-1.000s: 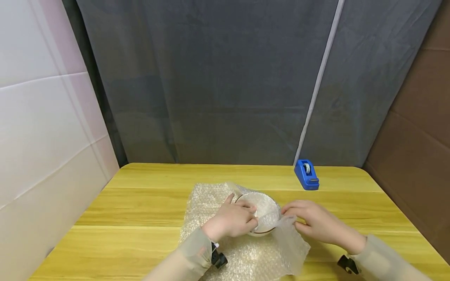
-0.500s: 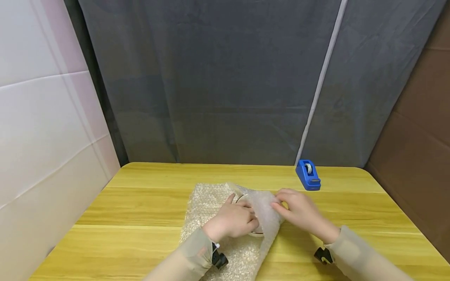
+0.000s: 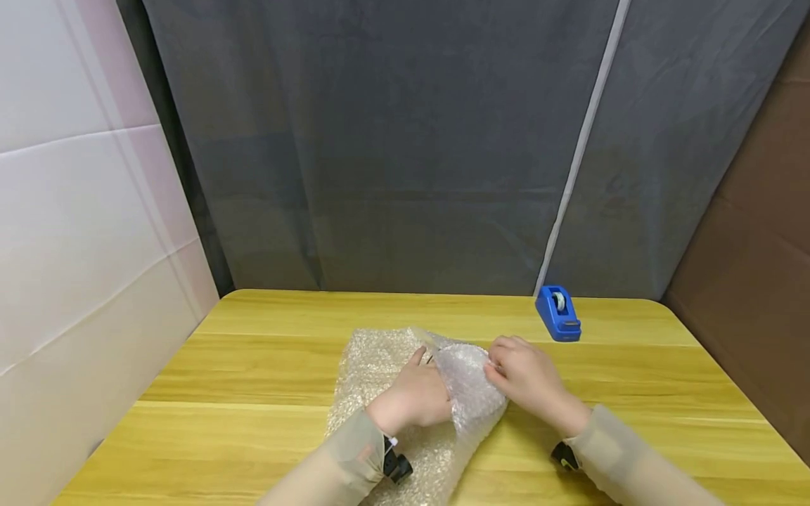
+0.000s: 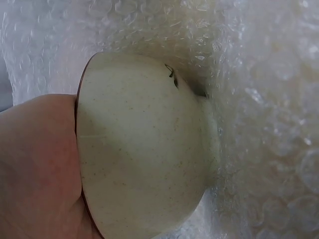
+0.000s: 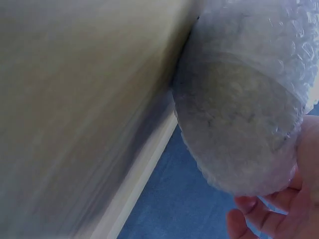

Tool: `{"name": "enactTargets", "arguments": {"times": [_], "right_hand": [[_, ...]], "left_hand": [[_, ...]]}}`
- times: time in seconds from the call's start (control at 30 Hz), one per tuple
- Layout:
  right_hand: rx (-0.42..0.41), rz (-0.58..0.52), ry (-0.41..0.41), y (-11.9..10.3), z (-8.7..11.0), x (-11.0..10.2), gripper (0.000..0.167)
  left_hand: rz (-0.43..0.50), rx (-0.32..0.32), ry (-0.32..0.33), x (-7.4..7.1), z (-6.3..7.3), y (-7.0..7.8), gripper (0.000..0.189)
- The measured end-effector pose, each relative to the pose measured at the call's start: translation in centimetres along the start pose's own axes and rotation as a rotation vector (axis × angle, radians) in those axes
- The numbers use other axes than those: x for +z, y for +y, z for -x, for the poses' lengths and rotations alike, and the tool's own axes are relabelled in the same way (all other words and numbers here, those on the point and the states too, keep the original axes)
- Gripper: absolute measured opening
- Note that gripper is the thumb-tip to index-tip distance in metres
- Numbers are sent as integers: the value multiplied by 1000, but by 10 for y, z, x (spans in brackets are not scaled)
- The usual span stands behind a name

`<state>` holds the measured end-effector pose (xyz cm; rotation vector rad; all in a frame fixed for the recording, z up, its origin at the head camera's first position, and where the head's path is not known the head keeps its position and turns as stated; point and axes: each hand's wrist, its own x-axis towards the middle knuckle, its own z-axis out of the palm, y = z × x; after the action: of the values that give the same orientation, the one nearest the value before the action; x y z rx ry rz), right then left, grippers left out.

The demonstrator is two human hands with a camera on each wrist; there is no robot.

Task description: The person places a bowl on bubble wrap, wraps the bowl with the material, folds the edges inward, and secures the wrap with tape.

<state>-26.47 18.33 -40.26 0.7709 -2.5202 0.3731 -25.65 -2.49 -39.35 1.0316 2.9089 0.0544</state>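
Note:
A cream bowl (image 4: 139,139) with a dark brown rim and small speckles stands on a sheet of bubble wrap (image 3: 373,365). My left hand (image 3: 414,397) reaches over the bowl's rim, its inner fingers hidden under a wrap flap and one finger showing at the far left side. The left wrist view shows the back part of this hand (image 4: 40,164) against the rim. At the bowl's right side, my right hand (image 3: 525,369) pinches the flap that is drawn over the top. In the right wrist view, this hand's curled fingers (image 5: 266,214) lie at the wrapped side.
A blue tape dispenser (image 3: 558,314) with a roll of tape stands at the back right of the wooden table (image 3: 253,365). Behind the table hangs a grey curtain (image 3: 405,176). White fabric borders the left, a brown panel (image 3: 753,260) the right.
My right hand has lifted the wrap's right flap and moved it leftward and away over the bowl, covering its mouth and my left fingers. My left hand has stayed at the bowl.

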Motion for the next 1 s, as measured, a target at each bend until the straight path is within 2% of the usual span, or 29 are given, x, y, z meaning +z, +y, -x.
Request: {"name": "enactTargets", "arguments": {"times": [0.13,0.2,0.33,0.43,0.53,0.63,0.77,1.0], "right_hand": [[-1,18,23,-2,-1,3,13],[-42,9,49,-2,-2,5,17],[-228,-35,64,1,-4,9,27],[-382,-70,25,3,-7,10,32],[-463,-71,-31,5,-8,9,28],[-466,-24,-92,4,-8,4,17],[-399,50,-170,0,-4,-2,9],[-324,120,-224,-11,6,-5,35]], "left_hand": [[0,-6,-6,0,0,0,64],[-6,-2,-8,0,0,0,62],[-7,7,-14,0,1,0,59],[-14,5,-22,0,1,1,58],[-50,6,-27,1,1,1,53],[-70,15,-25,2,0,2,53],[-66,23,-24,3,-1,2,57],[-72,-5,-52,-1,-1,2,48]]}}
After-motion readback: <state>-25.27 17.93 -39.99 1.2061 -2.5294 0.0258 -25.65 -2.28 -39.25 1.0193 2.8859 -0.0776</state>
